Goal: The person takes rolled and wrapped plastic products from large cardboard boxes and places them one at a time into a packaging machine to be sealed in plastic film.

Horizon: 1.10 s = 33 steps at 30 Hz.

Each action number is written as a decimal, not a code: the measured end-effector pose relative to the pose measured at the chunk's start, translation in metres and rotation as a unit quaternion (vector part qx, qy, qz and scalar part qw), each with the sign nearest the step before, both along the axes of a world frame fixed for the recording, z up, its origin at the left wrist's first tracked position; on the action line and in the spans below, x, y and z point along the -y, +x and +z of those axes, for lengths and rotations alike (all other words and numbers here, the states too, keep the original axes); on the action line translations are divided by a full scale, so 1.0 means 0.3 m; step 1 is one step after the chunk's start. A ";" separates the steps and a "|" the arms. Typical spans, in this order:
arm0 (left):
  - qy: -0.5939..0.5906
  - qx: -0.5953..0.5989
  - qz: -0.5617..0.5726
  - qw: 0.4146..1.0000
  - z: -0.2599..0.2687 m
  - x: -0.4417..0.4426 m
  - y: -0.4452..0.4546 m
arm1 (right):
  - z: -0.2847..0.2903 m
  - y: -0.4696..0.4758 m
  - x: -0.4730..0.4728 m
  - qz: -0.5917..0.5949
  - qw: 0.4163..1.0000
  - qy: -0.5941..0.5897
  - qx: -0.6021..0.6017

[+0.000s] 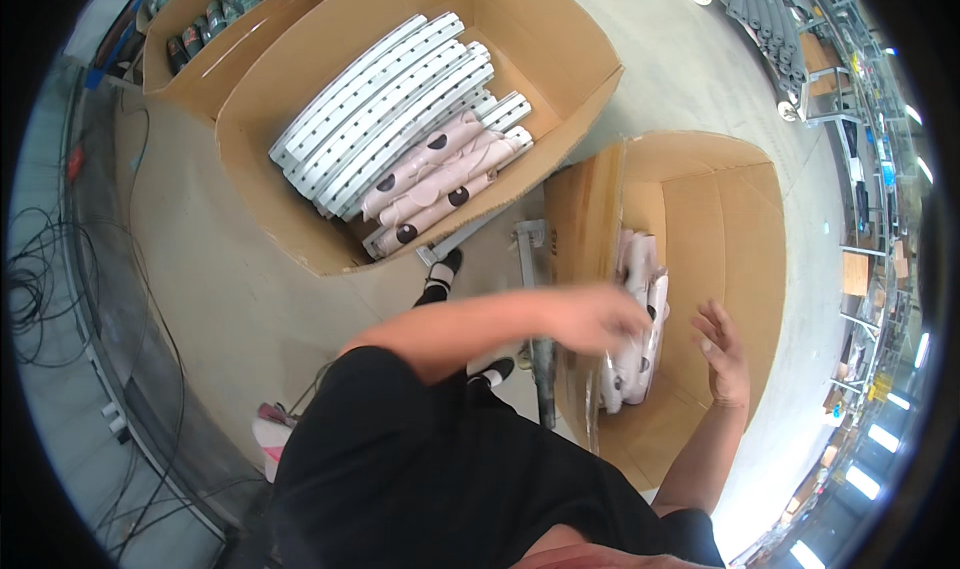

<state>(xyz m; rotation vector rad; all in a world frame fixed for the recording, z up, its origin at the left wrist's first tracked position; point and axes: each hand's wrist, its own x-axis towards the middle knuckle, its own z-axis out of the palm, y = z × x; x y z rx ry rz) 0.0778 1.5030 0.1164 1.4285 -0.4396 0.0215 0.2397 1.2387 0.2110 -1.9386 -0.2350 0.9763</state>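
Note:
My left hand point(600, 318), blurred, reaches across to the right cardboard box point(724, 269), above several pale pink rolls with dark spots point(646, 351). Its fingers are too blurred to show whether they close on anything. My right hand point(724, 355) is raised inside the same box, right of the rolls, fingers apart and holding nothing. Clear plastic seems to cover these rolls, which lie against the box's left wall. In the larger cardboard box point(525, 32) at the upper left lie several white perforated strips point(382, 107) and more pink spotted rolls point(442, 167).
Metal frame legs point(531, 269) stand between the two boxes, near my feet point(450, 260). Another box with dark, plastic-wrapped rolls point(217, 17) is at the top left. Loose black cables point(37, 291) lie at left. A wheeled rack holds grey tubes point(765, 25) at upper right.

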 end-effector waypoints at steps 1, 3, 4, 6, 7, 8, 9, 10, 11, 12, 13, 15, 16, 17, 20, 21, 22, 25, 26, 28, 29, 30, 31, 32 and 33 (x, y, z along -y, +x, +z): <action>0.025 -0.060 0.106 0.992 -0.020 -0.170 -0.050 | 0.010 -0.033 -0.115 0.040 0.995 0.078 -0.053; 0.113 -0.170 0.309 0.929 -0.186 -0.494 -0.137 | -0.014 -0.091 -0.444 0.161 0.972 0.125 -0.112; 0.180 -0.246 0.390 0.869 -0.310 -0.637 -0.192 | -0.034 -0.132 -0.637 0.191 0.964 0.124 -0.137; 0.315 -0.401 0.424 0.748 -0.570 -0.853 -0.304 | -0.215 -0.151 -0.964 0.136 0.946 0.097 -0.277; 0.298 -0.520 0.401 0.693 -0.720 -0.928 -0.353 | -0.323 -0.160 -1.130 0.091 0.937 0.083 -0.326; 0.334 -0.547 0.382 0.666 -0.934 -0.990 -0.447 | -0.469 -0.158 -1.278 0.061 0.939 0.041 -0.337; 0.333 -0.576 0.382 0.642 -1.072 -1.017 -0.483 | -0.677 -0.126 -1.390 -0.040 0.935 -0.053 -0.347; 0.369 -0.609 0.319 0.625 -1.221 -1.041 -0.587 | -0.854 -0.132 -1.498 -0.112 0.928 -0.098 -0.342; 0.402 -0.638 0.253 0.606 -1.355 -1.063 -0.701 | -0.986 -0.145 -1.595 -0.177 0.914 -0.146 -0.334; 0.350 -0.674 0.244 0.603 -1.423 -1.057 -0.732 | -1.084 -0.153 -1.625 -0.179 0.911 -0.157 -0.336; 0.266 -0.706 0.269 0.598 -1.466 -1.064 -0.738 | -1.167 -0.166 -1.637 -0.250 0.888 -0.142 -0.359; -0.020 -0.723 0.424 0.546 -1.530 -1.039 -0.753 | -1.384 -0.170 -1.615 -0.327 0.856 -0.129 -0.379; -0.151 -0.688 0.498 0.506 -1.550 -1.030 -0.741 | -1.541 -0.156 -1.555 -0.304 0.887 -0.100 -0.332; -0.236 -0.645 0.554 0.470 -1.572 -1.017 -0.762 | -1.660 -0.162 -1.532 -0.269 0.916 -0.076 -0.289; -0.372 -0.546 0.625 0.415 -1.625 -0.988 -0.790 | -1.794 -0.146 -1.557 -0.233 0.939 -0.046 -0.249; -0.431 -0.553 0.577 0.420 -1.633 -0.985 -0.827 | -1.819 -0.155 -1.586 -0.243 0.931 -0.051 -0.267; -0.428 -0.563 0.573 0.414 -1.606 -0.976 -0.777 | -1.835 -0.129 -1.585 -0.268 0.923 -0.056 -0.272; -0.441 -0.588 0.554 0.391 -1.593 -0.948 -0.803 | -1.747 -0.187 -1.705 -0.379 0.885 -0.210 -0.172; -0.455 -0.574 0.572 0.370 -1.588 -0.922 -0.795 | -1.753 -0.193 -1.700 -0.375 0.885 -0.213 -0.174; -0.459 -0.524 0.607 0.381 -1.557 -0.894 -0.756 | -1.769 -0.171 -1.668 -0.322 0.910 -0.211 -0.156; -0.458 -0.536 0.595 0.386 -1.542 -0.899 -0.749 | -1.777 -0.161 -1.657 -0.321 0.910 -0.211 -0.157; -0.456 -0.550 0.582 0.388 -1.522 -0.899 -0.748 | -1.781 -0.160 -1.637 -0.300 0.919 -0.210 -0.144; -0.457 -0.551 0.582 0.386 -1.502 -0.899 -0.745 | -1.787 -0.161 -1.620 -0.279 0.928 -0.209 -0.131; -0.457 -0.540 0.558 0.435 -1.483 -0.900 -0.740 | -1.796 -0.161 -1.607 -0.278 0.928 -0.211 -0.131; -0.455 -0.527 0.535 0.479 -1.464 -0.889 -0.754 | -1.789 -0.181 -1.604 -0.228 0.946 -0.207 -0.101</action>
